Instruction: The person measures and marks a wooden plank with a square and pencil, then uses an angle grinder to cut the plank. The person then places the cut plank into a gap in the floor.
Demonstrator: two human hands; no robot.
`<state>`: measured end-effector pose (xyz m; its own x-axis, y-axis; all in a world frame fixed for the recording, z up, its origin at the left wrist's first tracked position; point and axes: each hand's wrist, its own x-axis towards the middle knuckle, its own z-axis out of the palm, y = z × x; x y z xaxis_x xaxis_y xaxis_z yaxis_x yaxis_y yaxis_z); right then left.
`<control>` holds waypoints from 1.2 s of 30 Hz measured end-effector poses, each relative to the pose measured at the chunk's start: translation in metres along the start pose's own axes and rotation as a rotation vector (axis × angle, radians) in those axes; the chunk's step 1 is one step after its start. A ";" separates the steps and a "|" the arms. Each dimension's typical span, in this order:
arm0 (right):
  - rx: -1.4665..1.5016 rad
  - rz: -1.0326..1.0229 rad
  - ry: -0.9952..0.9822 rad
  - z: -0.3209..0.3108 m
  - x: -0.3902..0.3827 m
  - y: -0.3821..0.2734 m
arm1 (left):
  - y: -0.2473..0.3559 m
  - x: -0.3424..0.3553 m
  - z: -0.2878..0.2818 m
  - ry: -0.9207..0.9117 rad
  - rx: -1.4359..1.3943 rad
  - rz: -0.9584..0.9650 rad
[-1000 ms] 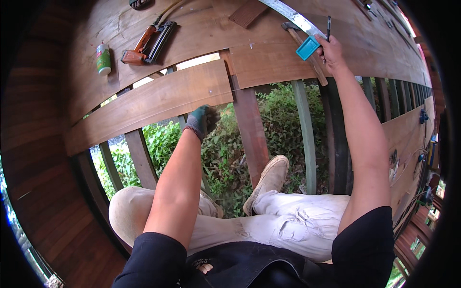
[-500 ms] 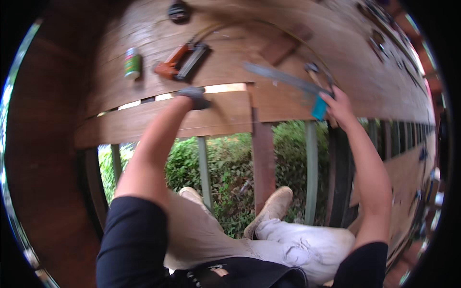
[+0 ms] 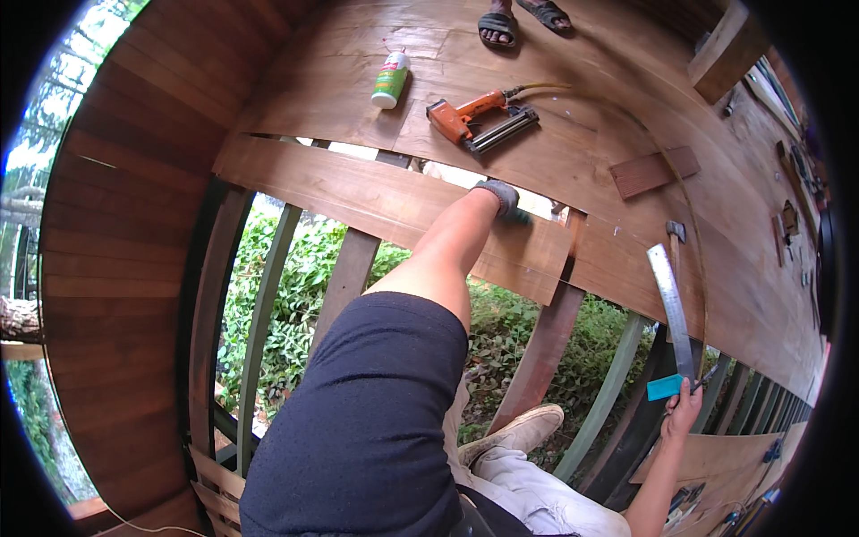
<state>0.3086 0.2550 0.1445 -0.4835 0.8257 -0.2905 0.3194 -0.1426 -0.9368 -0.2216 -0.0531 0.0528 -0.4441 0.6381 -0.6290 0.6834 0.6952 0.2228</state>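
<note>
The loose plank (image 3: 376,199) lies over the joists (image 3: 268,313), a bright gap (image 3: 353,150) running along its far edge. Across that gap from the plank, a white-and-green bottle (image 3: 390,82) rests on the floor (image 3: 582,134), and next along is an orange nail gun (image 3: 479,123). The gloved left hand (image 3: 503,200) is at the plank's far edge, towards its right end; I cannot tell whether its grip closes on the wood. Well beyond the plank are someone else's sandalled feet (image 3: 499,31). Past the plank's right end come a reddish offcut (image 3: 653,172), then a teal-handled square (image 3: 671,313) beside a hammer (image 3: 676,234). The right hand (image 3: 682,408) grips the square firmly, well clear of the plank.

A second ago the left hand was at the plank's near edge; now it has crossed to the gap side. I take that to mean the far edge matters at this point, with the square kept aside.
</note>
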 end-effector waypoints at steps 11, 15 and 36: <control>0.062 0.016 -0.025 0.021 0.012 0.013 | 0.020 0.022 0.024 0.310 0.057 -0.195; 0.025 0.059 -0.002 0.029 0.018 0.018 | 0.028 0.010 0.034 0.114 0.178 -0.091; 0.278 0.126 0.043 0.041 -0.029 0.075 | 0.121 -0.074 0.109 -0.023 0.274 0.125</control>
<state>0.3133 0.1984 0.0751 -0.4170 0.8137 -0.4051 0.1369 -0.3844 -0.9130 -0.0428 -0.0522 0.0454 -0.3357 0.7034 -0.6265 0.8641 0.4947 0.0925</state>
